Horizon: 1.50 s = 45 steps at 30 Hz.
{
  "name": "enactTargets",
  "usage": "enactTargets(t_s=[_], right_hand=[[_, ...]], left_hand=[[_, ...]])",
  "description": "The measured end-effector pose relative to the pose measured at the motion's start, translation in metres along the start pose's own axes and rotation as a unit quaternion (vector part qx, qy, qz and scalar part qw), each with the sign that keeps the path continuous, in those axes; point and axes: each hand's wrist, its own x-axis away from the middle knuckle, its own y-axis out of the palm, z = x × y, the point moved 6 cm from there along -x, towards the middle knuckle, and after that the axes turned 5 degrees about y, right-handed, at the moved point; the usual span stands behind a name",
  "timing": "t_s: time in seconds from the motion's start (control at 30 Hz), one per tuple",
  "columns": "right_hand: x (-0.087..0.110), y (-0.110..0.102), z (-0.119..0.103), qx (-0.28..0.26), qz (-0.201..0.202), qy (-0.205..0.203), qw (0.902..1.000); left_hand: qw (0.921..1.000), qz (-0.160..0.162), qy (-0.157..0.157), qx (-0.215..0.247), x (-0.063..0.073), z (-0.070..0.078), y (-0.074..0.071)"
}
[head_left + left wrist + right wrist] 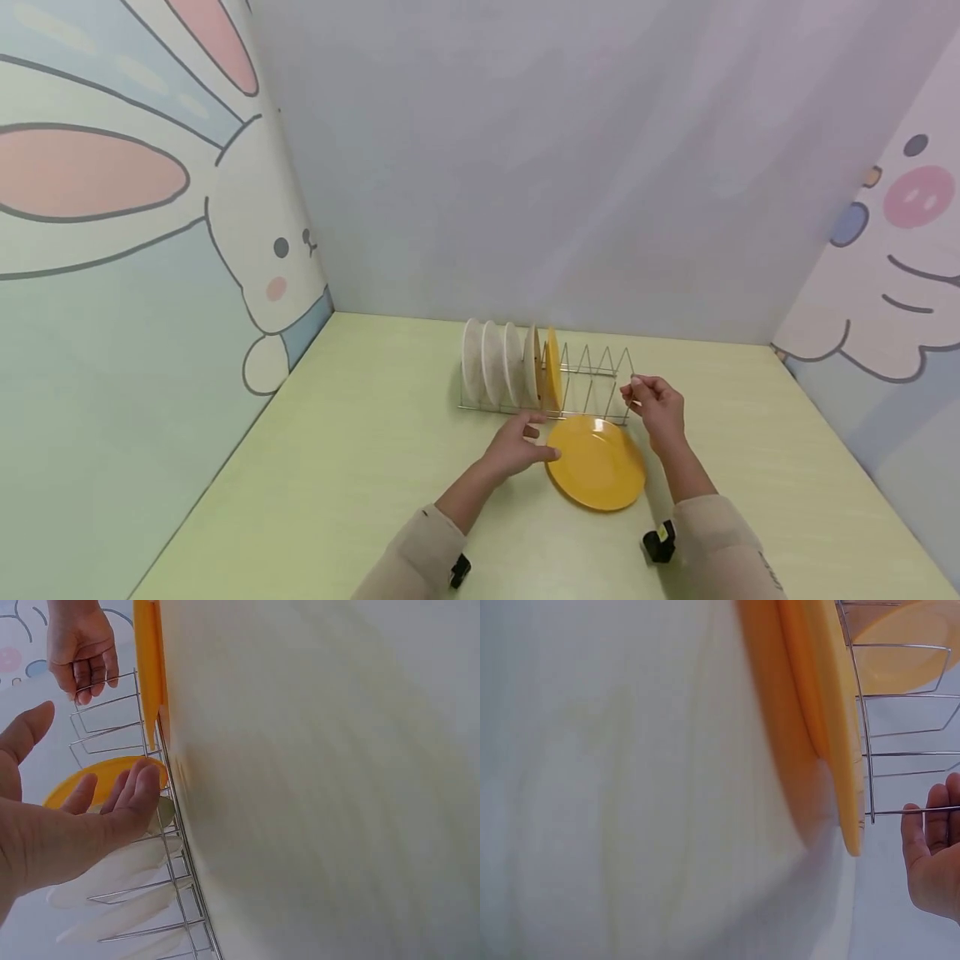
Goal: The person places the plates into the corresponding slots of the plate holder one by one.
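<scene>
A wire dish rack (pixel 868 772) stands toward the back of the table. Several white plates (pixel 492 364) fill its left part, upright in a row, with one yellow plate (pixel 554 367) beside them. Another yellow plate (pixel 596 467) lies in front of the rack's right half. My left hand (pixel 516 448) is at that plate's left edge, its thumb overlapping the rim in the head view; in the left wrist view the fingers are loosely bent and hold nothing. With bent fingers and thumb, my right hand (pixel 658 408) pinches the wire at the rack's right end.
The pale yellow-green table (pixel 337 467) meets a plain backdrop (pixel 525 167) right behind the rack. Side walls with cartoon drawings (pixel 247 233) close it in on the left and right. A small black device (pixel 659 543) sits at the right wrist.
</scene>
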Motion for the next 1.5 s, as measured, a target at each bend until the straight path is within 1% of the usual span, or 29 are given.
enactTargets(t_s=[0.17,0.3,0.43,0.53,0.7,0.83,1.03,1.13,1.3,1.4,1.5], right_hand=[[0.001,-0.001,0.0,0.0,0.01,0.002,1.0],[0.001,-0.001,0.001,-0.004,0.011,0.003,0.9999],[0.001,0.0,0.001,0.003,0.011,-0.001,0.9999],[0.001,0.001,0.0,-0.002,0.006,-0.003,1.0],[0.0,0.001,0.0,-0.01,0.002,-0.004,0.9999],[-0.001,0.001,0.0,-0.016,0.001,-0.006,0.9999],[0.001,0.0,0.0,-0.007,0.005,-0.005,1.0],[0.002,0.0,0.001,0.006,0.004,-0.003,1.0],[0.002,0.0,0.0,0.005,0.005,-0.008,0.9999],[0.002,0.0,0.0,0.001,0.001,-0.012,0.9999],[0.002,-0.001,0.001,0.004,-0.007,-0.007,0.9999]], left_hand=[[0.9992,-0.025,-0.03,0.0,-0.006,-0.008,0.002],[0.9982,-0.034,-0.049,-0.006,-0.011,-0.012,0.006],[0.9981,-0.028,-0.048,-0.026,-0.016,-0.013,0.01],[0.998,-0.021,-0.051,-0.031,-0.021,-0.014,0.013],[0.9967,-0.014,-0.074,-0.029,-0.027,-0.017,0.016],[0.9958,-0.019,-0.086,-0.023,-0.03,-0.019,0.018],[0.9957,-0.027,-0.088,0.013,-0.029,-0.022,0.018],[0.9945,-0.038,-0.09,0.037,-0.027,-0.021,0.019],[0.9896,-0.054,-0.084,0.104,-0.025,-0.02,0.022],[0.9879,-0.048,-0.068,0.131,-0.024,-0.018,0.02],[0.9852,-0.034,-0.059,0.158,-0.022,-0.014,0.017]])
